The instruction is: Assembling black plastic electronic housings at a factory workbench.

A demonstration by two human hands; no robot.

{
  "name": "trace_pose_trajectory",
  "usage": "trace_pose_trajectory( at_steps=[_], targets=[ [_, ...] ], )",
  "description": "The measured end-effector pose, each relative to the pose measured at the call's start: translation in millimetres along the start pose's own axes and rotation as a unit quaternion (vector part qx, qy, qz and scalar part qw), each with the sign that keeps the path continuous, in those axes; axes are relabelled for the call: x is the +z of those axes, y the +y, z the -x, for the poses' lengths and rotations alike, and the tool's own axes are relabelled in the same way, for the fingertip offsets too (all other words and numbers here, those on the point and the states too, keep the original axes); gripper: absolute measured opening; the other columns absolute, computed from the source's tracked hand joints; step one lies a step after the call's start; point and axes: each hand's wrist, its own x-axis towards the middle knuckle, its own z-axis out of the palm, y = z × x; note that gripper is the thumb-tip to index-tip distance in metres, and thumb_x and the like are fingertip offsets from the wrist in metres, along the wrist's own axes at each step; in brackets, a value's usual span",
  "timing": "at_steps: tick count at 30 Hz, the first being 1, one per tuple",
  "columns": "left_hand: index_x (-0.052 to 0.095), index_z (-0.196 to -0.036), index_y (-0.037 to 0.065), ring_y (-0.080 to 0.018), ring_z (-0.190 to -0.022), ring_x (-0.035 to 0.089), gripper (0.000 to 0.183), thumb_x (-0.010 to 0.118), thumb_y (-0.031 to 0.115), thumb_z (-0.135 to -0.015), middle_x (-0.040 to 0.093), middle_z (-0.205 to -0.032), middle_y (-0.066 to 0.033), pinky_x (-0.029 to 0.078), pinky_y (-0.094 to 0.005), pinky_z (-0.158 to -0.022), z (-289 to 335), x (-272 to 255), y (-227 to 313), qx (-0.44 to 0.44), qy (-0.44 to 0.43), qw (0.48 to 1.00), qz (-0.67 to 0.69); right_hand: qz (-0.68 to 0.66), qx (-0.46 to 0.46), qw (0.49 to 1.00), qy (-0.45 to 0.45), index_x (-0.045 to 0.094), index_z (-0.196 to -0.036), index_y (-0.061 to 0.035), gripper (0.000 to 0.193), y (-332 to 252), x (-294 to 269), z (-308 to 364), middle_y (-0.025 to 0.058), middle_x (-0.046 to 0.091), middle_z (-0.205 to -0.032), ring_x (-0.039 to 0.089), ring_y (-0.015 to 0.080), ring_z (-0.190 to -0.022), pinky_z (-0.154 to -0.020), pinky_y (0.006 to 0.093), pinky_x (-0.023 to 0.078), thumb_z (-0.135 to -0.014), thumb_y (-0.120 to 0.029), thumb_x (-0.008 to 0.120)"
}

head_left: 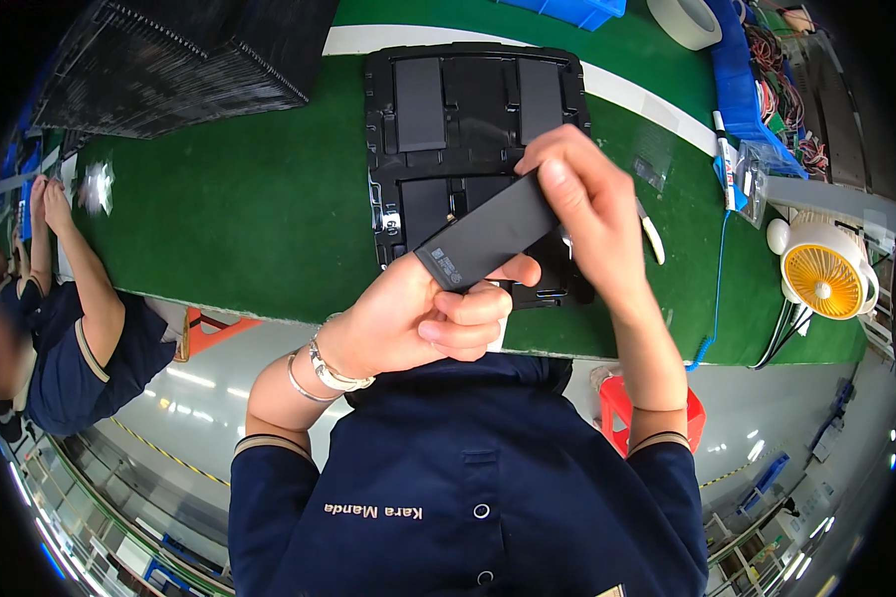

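Observation:
Both of my hands are on a flat black rectangular block [493,231], perhaps a power bank, with small pale print at its lower left end. My left hand [418,308], with bracelets at the wrist, supports that end from below with its fingers curled. My right hand [592,204] grips the upper right end between thumb and fingers. The block is tilted above a black moulded plastic tray [480,70]. In the tray's far compartments lie similar black blocks, one at the left [419,104] and one at the right [541,98]. My hands hide much of the tray's near half.
A stack of black trays [169,75] stands far left. To the right are a white-handled tool [653,241], a marker [724,159], a yellow-and-white fan [822,274] and a blue bin of wires [742,90]. A tape roll [685,20] lies behind. A co-worker's hands [55,204] are at left.

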Motion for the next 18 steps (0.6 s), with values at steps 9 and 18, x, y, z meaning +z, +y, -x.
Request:
trace_pose_trajectory(
  at_steps=[9,18],
  targets=[
    [0.051,-0.12,0.0,-0.0041,-0.045,0.029,0.039,0.029,0.028,-0.106,0.029,-0.057,0.0074,0.025,-0.0215,-0.045,3,-5,9,0.023,0.018,0.999,-0.036,0.43,-0.167,0.879,-0.123,0.051,-0.136,-0.0048,0.069,58,-43,-47,0.0146,0.049,-0.145,0.042,0.0349,-0.137,-0.111,0.0452,0.038,-0.079,-0.031,0.078],
    [0.041,-0.139,-0.002,-0.0106,-0.064,0.047,0.043,0.045,0.014,-0.099,0.053,-0.076,-0.0001,0.039,-0.0258,-0.058,3,-3,32,0.166,0.297,0.764,-0.548,0.465,-0.25,0.839,-0.133,0.062,-0.114,-0.0017,0.05,41,-36,-20,0.0125,0.063,-0.128,0.057,0.0305,-0.122,-0.106,0.0457,0.043,-0.077,-0.031,0.078]
  ],
)
